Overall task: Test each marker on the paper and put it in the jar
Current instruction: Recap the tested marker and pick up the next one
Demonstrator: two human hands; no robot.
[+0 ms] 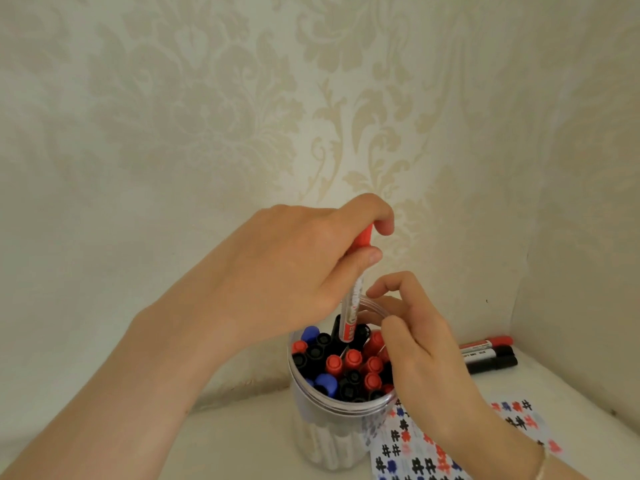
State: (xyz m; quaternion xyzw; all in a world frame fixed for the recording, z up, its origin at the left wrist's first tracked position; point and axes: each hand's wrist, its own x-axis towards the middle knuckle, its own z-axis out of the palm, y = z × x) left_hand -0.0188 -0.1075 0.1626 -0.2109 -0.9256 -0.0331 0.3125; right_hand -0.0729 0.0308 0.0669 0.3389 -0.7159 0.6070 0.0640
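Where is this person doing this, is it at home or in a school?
Probably a home, though I can't be sure. The patterned wallpaper behind looks like a house wall, and the jar of markers and the test paper sit on a plain white surface tucked into a corner.

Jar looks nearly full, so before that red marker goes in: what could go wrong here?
1. The jar is packed with capped markers; the red marker in the left hand may jam against a cap rather than slide down.
2. The right hand rests at the rim; forcing the marker in could tip the jar.
3. The test paper lies against the jar's base and could shift.
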